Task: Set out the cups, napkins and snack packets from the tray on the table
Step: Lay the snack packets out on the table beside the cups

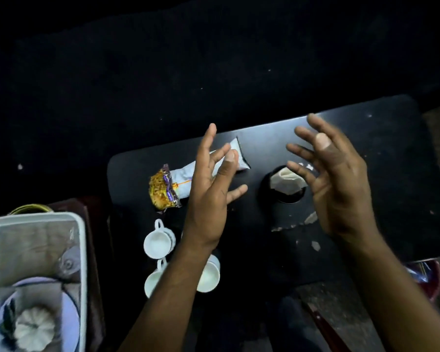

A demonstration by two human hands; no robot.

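Note:
On the black table lies a white and yellow snack packet, partly under my left hand, which hovers above it with fingers spread and holds nothing. My right hand hovers open over a crumpled napkin that sits in a round hole in the table. Three white cups stand near the table's front left: one with its handle pointing away, one and one partly hidden by my left forearm. The white tray stands at the lower left with a printed picture on its floor.
The table top has chipped patches near its front middle. A dark red stand carries the tray. A red object shows at the table's front right. Beyond the table everything is dark.

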